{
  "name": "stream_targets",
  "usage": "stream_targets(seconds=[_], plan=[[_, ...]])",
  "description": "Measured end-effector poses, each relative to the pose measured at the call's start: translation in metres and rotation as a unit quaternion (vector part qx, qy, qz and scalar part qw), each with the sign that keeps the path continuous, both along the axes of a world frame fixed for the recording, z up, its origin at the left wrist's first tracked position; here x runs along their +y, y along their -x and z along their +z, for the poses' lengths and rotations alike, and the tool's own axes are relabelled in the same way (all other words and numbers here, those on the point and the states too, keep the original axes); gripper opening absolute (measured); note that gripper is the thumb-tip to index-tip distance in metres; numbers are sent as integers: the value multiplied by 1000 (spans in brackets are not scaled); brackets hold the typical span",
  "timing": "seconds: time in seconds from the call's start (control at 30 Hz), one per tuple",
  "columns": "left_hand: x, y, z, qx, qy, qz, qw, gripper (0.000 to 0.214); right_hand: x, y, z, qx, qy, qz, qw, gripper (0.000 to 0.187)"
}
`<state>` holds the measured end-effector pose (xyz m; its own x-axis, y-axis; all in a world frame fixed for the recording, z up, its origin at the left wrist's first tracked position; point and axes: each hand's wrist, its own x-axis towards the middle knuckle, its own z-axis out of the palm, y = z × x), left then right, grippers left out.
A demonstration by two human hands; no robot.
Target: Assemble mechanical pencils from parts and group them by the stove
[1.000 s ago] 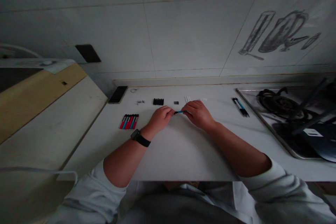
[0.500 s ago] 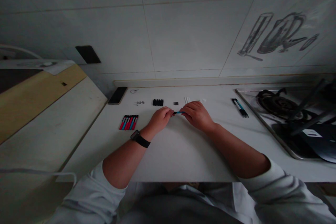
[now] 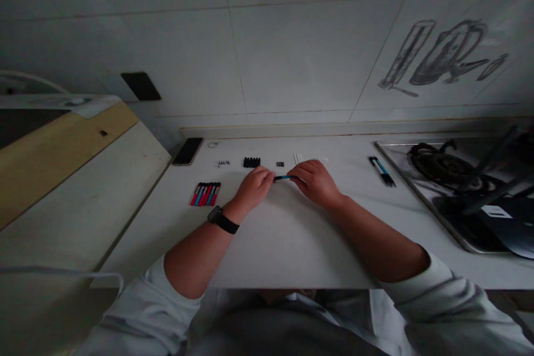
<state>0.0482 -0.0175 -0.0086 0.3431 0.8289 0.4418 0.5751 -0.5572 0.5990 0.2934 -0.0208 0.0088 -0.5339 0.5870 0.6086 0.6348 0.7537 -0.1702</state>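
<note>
So the slim blue-and-black plastic pen piece (image 3: 285, 177) is up in the middle, strung between both hands just over the white surface (image 3: 283, 245). The bare left hand (image 3: 255, 184), the one with the watch, pinches its black end, and the bare right hand (image 3: 314, 182) grips the other end, fingers curled so I can't tell how much is tucked in there. My worry is the grip: both hands only seem to have the ends, so a twist or uneven pull could make it slip or pop loose, and anything small inside (if there is anything, can't see) might shoot out. Next risk is the knuckles. The right hand sits right by the thin white sticks (image 3: 297, 159) and the tiny clear bits (image 3: 322, 160), so a sideways jerk could scatter them. The small dark pieces (image 3: 280, 164) and the row of stubby black cylinders (image 3: 252, 162) are close too, and the coiled metal springs (image 3: 223, 163) look light enough to roll if bumped. Further out, the red-and-blue tubes (image 3: 206, 193) seem safe unless the left forearm swings wide.
</note>
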Motion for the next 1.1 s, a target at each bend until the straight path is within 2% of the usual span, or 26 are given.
stream_targets(seconds=[0.07, 0.17, 0.27, 0.37, 0.47, 0.53, 0.63, 0.73, 0.87, 0.97, 1.1], plan=[[-1, -1, 2, -4, -8, -8, 1000, 26, 0, 0, 0, 1, -2, -1, 1000, 18], [-3, -1, 3, -35, -26, -15, 999, 5, 0, 0, 1, 5, -3, -4, 1000, 16], [-3, -1, 2, -59, -26, -19, 998, 14, -1, 0, 3, 7, -4, -4, 1000, 17], [-1, 1, 1, -44, -16, -19, 999, 13, -2, 1, 3, 8, 1, 2, 1000, 18], [0, 1, 0, -13, -10, -19, 1000, 31, -2, 1, 2, 8, 0, 4, 1000, 18], [0, 0, 0, -5, -10, -21, 1000, 25, -1, 1, 1, 6, -4, 4, 1000, 18], [-2, -1, 0, -25, -23, -23, 999, 3, 0, 1, 0, 6, -7, 1, 1000, 17], [-3, -1, 1, -52, -26, -27, 998, 24, 1, 0, 0, 2, -8, 2, 1000, 17], [-2, 0, 2, -27, -16, -33, 999, 10, 0, 1, 0, 2, -12, 6, 1000, 17], [-1, 0, 1, 5, -7, -41, 999, 25, -1, 1, 0, 4, -12, 6, 1000, 17], [-3, -1, 0, -4, -11, -33, 999, 4, 0, 1, 0, 5, -3, 5, 1000, 18]])
